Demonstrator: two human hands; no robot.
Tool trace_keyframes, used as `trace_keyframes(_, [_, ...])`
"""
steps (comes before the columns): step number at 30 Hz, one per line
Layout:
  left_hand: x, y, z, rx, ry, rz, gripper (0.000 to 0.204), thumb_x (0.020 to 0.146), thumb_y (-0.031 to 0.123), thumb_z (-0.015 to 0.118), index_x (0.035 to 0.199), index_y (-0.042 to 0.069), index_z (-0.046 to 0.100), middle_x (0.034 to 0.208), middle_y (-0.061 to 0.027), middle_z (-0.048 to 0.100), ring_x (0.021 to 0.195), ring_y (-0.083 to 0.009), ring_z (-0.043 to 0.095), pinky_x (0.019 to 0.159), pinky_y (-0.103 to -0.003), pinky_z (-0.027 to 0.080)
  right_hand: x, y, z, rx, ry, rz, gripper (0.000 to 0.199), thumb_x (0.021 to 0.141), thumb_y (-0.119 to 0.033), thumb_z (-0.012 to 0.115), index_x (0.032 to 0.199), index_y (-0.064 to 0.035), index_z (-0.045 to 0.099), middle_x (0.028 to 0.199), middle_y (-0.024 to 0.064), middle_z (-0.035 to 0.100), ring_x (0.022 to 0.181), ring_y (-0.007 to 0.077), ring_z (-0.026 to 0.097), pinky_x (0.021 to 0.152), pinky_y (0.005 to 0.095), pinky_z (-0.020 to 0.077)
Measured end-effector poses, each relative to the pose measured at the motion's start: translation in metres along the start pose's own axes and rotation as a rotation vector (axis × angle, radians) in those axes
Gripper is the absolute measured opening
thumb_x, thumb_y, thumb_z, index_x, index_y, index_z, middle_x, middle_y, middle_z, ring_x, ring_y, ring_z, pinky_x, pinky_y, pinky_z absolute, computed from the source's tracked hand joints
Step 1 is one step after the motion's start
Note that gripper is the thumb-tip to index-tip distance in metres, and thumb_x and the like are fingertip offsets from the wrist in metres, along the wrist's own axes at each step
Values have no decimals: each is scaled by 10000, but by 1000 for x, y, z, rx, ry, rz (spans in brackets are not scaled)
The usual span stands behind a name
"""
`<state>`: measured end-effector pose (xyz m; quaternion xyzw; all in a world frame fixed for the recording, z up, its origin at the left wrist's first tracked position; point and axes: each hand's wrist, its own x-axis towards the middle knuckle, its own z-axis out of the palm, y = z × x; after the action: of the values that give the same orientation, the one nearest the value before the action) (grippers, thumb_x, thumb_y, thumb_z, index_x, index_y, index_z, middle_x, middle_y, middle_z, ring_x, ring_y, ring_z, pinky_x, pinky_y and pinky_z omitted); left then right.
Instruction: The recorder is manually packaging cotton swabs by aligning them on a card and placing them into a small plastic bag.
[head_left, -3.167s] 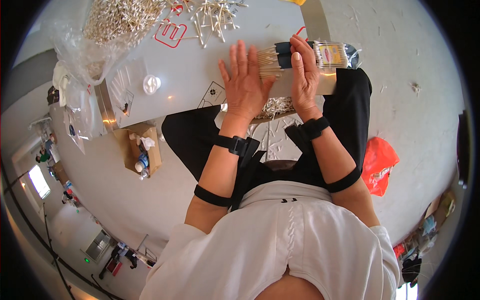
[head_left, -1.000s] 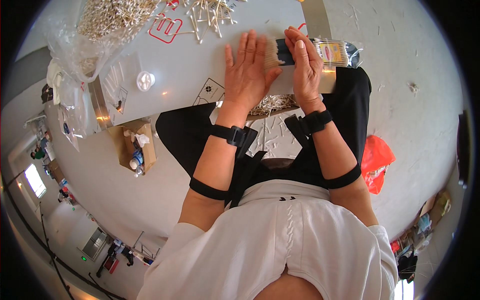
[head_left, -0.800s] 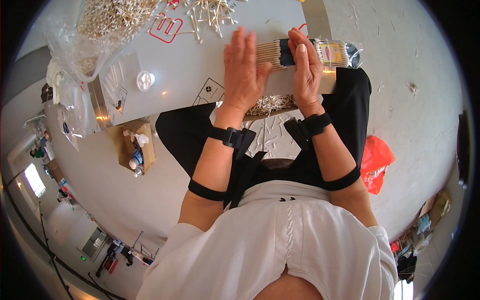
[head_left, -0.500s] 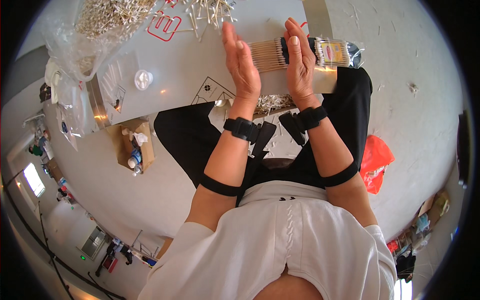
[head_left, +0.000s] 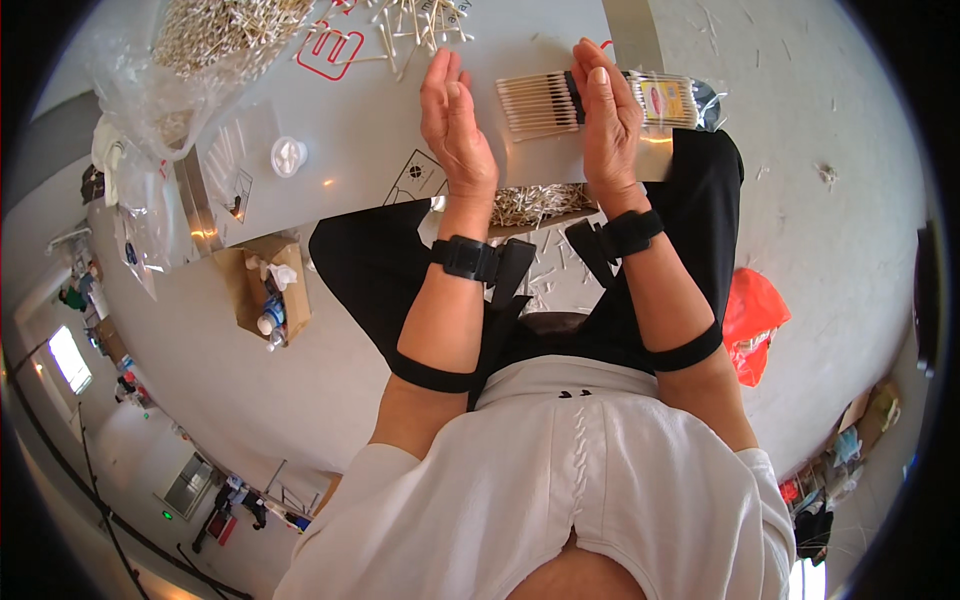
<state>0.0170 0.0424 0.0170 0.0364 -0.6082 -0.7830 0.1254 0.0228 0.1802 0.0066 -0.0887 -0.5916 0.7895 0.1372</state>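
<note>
Head view: flat hands either side of a swab bundle on the worktop (head_left: 370,130).
Left hand (head_left: 457,125) open, fingers straight, edge-on, just left of the row of cotton swabs (head_left: 535,102), apart from it. Right hand (head_left: 610,120) open, flat, pressed on the swabs' clear packet (head_left: 672,100). Clear bag (head_left: 215,45) of loose swabs far left.

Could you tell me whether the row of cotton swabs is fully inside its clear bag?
Partly out: the cotton swabs protrude left of the clear bag, between the left hand and right hand.
</note>
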Motion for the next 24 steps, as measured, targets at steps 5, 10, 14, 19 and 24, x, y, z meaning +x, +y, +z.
trace_keyframes(5, [-13,3,-25,342,-95,130,547,964,244,585,1407,-16,399,1436,-184,450,1330,-309,437,1124,-420,320,-12,-15,-21,-93,21,22,295,984,-161,584,1216,20,604,1156,65,648,1088,128,569,954,250,439])
trace_keyframes(10, [-33,12,-32,839,-287,283,661,901,288,659,1428,8,374,1487,-215,376,1384,-370,363,1132,-447,297,-31,-28,-39,-152,40,78,218,942,-38,600,1143,38,630,1022,52,679,916,89,614,839,214,479])
trace_keyframes(14, [-42,16,-23,1170,-305,352,761,892,408,629,1473,38,306,1548,-205,263,1426,-410,252,1144,-554,215,-50,-37,-47,-239,4,192,152,931,-24,599,1057,37,658,924,41,682,866,86,621,794,219,491])
trace_keyframes(19, [-37,15,-9,1446,-456,331,819,921,545,531,1507,39,264,1588,-182,198,1474,-389,130,1135,-621,131,-50,-38,-47,-241,-26,205,113,918,-17,606,992,35,674,871,36,677,842,83,618,780,219,488])
trace_keyframes(24, [-32,9,-5,1530,-538,279,808,931,523,530,1515,45,244,1595,-168,190,1478,-382,120,1137,-616,129,-49,-31,-50,-237,-35,201,105,910,-15,614,983,32,674,855,34,678,829,82,617,764,225,493])
